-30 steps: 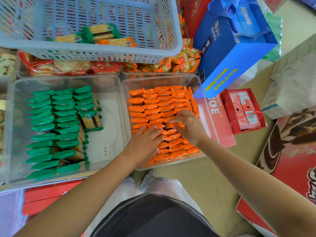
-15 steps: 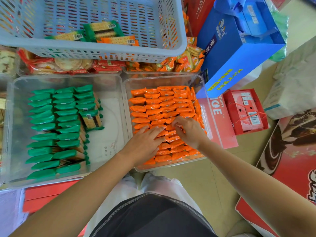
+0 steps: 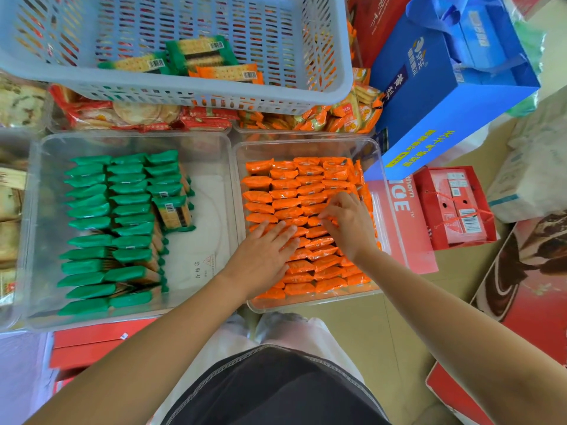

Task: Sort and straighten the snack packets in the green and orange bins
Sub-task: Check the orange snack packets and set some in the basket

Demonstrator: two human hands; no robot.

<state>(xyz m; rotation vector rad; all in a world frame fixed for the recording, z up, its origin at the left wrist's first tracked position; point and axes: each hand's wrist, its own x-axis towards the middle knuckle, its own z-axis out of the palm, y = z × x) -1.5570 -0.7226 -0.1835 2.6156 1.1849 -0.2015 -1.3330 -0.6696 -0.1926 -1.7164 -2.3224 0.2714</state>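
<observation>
Left hand (image 3: pixel 264 259) lies flat, fingers straight, pressing the orange packets (image 3: pixel 294 185) in the orange bin (image 3: pixel 306 305); right hand (image 3: pixel 349 225) pinches one orange packet (image 3: pixel 316 221) just far-right of it. Packets' long axes run left-right; right hand nearer.

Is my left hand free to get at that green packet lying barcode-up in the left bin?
Probably yes. The left hand lies flat on the orange packets, holding nothing, and the barcode-up green packet sits uncovered atop its row in the open-topped left bin; only bin walls lie between.
</observation>
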